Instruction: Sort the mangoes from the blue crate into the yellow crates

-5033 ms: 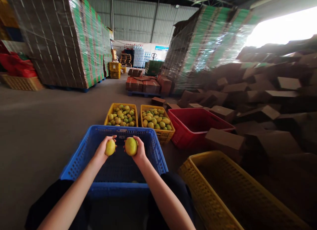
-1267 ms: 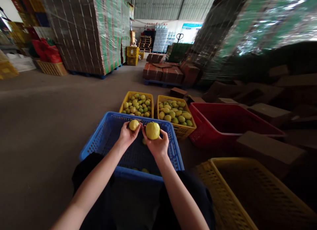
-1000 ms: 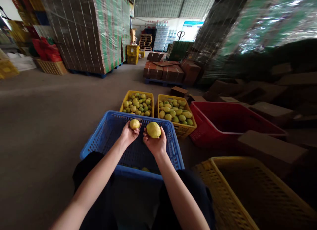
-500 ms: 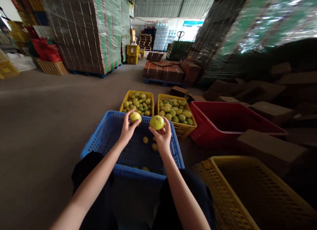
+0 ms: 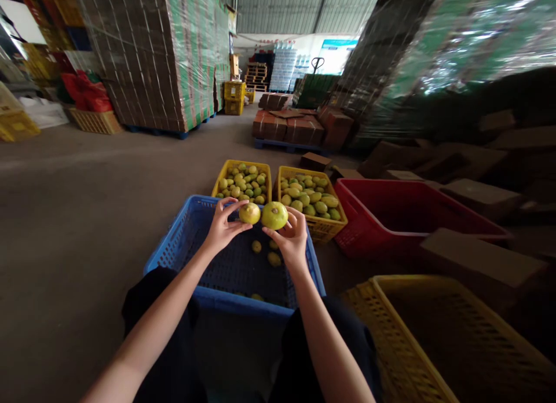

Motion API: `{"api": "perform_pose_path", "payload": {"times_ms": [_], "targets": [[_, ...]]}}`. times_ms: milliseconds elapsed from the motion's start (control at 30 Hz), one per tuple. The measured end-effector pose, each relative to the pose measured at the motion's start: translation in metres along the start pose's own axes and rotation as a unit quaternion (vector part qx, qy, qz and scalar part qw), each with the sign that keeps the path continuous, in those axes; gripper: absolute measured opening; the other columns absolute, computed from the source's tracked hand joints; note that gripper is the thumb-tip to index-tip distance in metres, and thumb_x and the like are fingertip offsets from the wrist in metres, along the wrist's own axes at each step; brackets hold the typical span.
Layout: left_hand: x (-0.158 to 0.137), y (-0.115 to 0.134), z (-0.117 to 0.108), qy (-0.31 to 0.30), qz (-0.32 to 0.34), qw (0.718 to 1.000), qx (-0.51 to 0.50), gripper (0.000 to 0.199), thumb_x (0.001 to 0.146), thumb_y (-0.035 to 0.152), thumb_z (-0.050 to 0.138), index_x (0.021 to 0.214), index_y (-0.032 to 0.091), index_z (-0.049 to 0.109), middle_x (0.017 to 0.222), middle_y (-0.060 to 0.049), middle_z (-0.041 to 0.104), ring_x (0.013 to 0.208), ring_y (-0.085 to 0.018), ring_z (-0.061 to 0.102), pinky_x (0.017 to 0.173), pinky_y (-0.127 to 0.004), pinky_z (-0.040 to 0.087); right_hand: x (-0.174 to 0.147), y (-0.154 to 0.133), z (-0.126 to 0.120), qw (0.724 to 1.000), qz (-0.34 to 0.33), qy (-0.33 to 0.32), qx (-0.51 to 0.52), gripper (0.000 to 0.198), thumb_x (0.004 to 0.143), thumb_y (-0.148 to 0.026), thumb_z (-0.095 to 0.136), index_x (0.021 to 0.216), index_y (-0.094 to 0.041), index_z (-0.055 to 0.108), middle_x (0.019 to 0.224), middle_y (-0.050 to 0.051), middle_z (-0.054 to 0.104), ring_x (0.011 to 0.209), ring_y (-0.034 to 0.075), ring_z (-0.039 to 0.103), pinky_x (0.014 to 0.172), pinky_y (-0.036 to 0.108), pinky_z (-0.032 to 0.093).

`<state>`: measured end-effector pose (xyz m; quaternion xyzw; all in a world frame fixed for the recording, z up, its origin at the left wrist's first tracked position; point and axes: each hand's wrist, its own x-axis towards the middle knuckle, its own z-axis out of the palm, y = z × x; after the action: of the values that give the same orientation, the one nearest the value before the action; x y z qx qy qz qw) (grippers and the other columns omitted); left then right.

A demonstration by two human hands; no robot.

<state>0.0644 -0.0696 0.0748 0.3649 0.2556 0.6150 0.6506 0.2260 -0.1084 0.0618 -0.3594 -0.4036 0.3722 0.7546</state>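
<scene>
My left hand (image 5: 226, 225) pinches a small yellow lemon (image 5: 249, 213) between thumb and fingers. A slightly larger, greener lemon (image 5: 274, 216) is gripped by my right hand (image 5: 293, 234), its stem end turned towards me. The two fruits are held side by side, almost touching, above a blue plastic crate (image 5: 169, 241). On the floor of that crate lie several more lemons (image 5: 274, 259), partly hidden by my right hand and the near rim.
Behind the blue crate stand two yellow crates full of fruit, a left one (image 5: 268, 174) and a right one (image 5: 321, 232). To the right are a red crate (image 5: 360, 241), a yellow crate (image 5: 399, 328) and cardboard boxes (image 5: 482, 255). Wrapped pallet stacks (image 5: 139, 61) rise further back.
My left hand has moved right and turned inward, bringing its lemon close beside the one in my right hand. The right hand has hardly moved.
</scene>
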Motion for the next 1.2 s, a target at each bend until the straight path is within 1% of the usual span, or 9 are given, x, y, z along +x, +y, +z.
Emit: {"api": "perform_pose_path", "payload": {"times_ms": [100, 267, 400, 533, 700, 800, 933, 1033, 1200], "targets": [[0.001, 0.005, 0.000, -0.005, -0.038, 0.999, -0.016, 0.052, 0.051, -0.013, 0.072, 0.094, 0.017, 0.070, 0.115, -0.007, 0.061, 0.119, -0.023, 0.054, 0.088, -0.023, 0.053, 0.004, -0.006, -0.004, 0.999, 0.032, -0.025, 0.033, 0.066, 0.041, 0.002, 0.081, 0.100, -0.021, 0.063, 0.108, 0.001, 0.066, 0.095, 0.017, 0.063, 0.083, 0.029, 0.054], [0.003, 0.007, -0.009, -0.052, -0.089, 0.994, -0.018, 0.047, 0.068, 0.004, 0.071, 0.110, 0.024, 0.064, 0.107, -0.004, 0.066, 0.089, -0.019, 0.066, 0.075, -0.032, 0.059, 0.007, -0.012, -0.009, 0.989, 0.119, -0.047, 0.078, 0.058, 0.047, 0.000, 0.081, 0.099, -0.018, 0.065, 0.101, 0.001, 0.070, 0.087, 0.017, 0.066, 0.076, 0.026, 0.055], [0.003, -0.002, -0.012, -0.024, -0.207, 0.975, -0.074, 0.023, 0.082, 0.014, 0.056, 0.104, 0.016, 0.064, 0.101, -0.008, 0.068, 0.079, -0.020, 0.068, 0.065, -0.036, 0.060, 0.000, -0.001, -0.006, 0.968, 0.205, -0.083, 0.116, 0.042, 0.061, -0.019, 0.078, 0.101, -0.017, 0.065, 0.090, 0.004, 0.071, 0.074, 0.019, 0.067, 0.058, 0.028, 0.057], [-0.001, -0.025, -0.016, 0.057, -0.326, 0.938, -0.103, 0.027, 0.088, 0.029, 0.048, 0.102, 0.010, 0.063, 0.078, -0.010, 0.069, 0.058, -0.017, 0.066, 0.042, -0.023, 0.053, -0.012, 0.016, 0.000, 0.938, 0.293, -0.106, 0.150, 0.039, 0.069, -0.036, 0.072, 0.100, -0.015, 0.062, 0.077, 0.005, 0.070, 0.048, 0.018, 0.063, 0.034, 0.026, 0.048], [-0.012, -0.070, -0.043, 0.197, -0.436, 0.876, -0.063, 0.020, 0.084, 0.030, 0.056, 0.095, 0.013, 0.059, 0.066, -0.008, 0.066, 0.049, -0.016, 0.063, 0.035, -0.019, 0.047, -0.007, 0.012, -0.008, 0.888, 0.388, 0.023, 0.244, 0.033, 0.080, -0.043, 0.056, 0.085, -0.011, 0.063, 0.064, 0.008, 0.067, 0.050, 0.018, 0.064, 0.039, 0.025, 0.051], [-0.025, -0.098, -0.070, 0.215, -0.488, 0.846, 0.001, 0.018, 0.084, 0.028, 0.058, 0.098, 0.017, 0.057, 0.060, -0.006, 0.062, 0.045, -0.019, 0.062, 0.031, -0.022, 0.046, 0.007, -0.001, -0.023, 0.853, 0.400, 0.134, 0.306, 0.031, 0.084, -0.041, 0.050, 0.083, -0.012, 0.063, 0.067, 0.009, 0.069, 0.065, 0.019, 0.068, 0.051, 0.025, 0.056], [-0.028, -0.128, -0.097, 0.196, -0.500, 0.837, 0.099, 0.015, 0.087, 0.025, 0.053, 0.102, 0.024, 0.053, 0.055, 0.002, 0.055, 0.041, -0.016, 0.060, 0.033, -0.022, 0.047, 0.023, -0.016, -0.042, 0.847, 0.376, 0.189, 0.324, 0.022, 0.081, -0.035, 0.054, 0.081, -0.014, 0.062, 0.071, 0.009, 0.071, 0.064, 0.018, 0.067, 0.053, 0.025, 0.055], [0.006, -0.131, -0.087, 0.184, -0.480, 0.840, 0.176, 0.017, 0.090, 0.023, 0.046, 0.105, 0.021, 0.054, 0.057, 0.000, 0.054, 0.040, -0.015, 0.057, 0.034, -0.021, 0.045, 0.027, -0.021, -0.051, 0.845, 0.370, 0.195, 0.334, 0.021, 0.079, -0.034, 0.057, 0.080, -0.015, 0.063, 0.070, 0.009, 0.070, 0.060, 0.018, 0.066, 0.052, 0.026, 0.055], [0.132, -0.089, -0.024, 0.118, -0.314, 0.897, 0.288, 0.038, 0.096, 0.039, 0.035, 0.124, 0.016, 0.046, 0.096, -0.008, 0.063, 0.077, -0.013, 0.065, 0.063, -0.021, 0.054, 0.025, -0.021, -0.055, 0.843, 0.373, 0.197, 0.335, 0.021, 0.080, -0.034, 0.056, 0.078, -0.014, 0.062, 0.068, 0.008, 0.070, 0.058, 0.017, 0.065, 0.051, 0.026, 0.054]]}}
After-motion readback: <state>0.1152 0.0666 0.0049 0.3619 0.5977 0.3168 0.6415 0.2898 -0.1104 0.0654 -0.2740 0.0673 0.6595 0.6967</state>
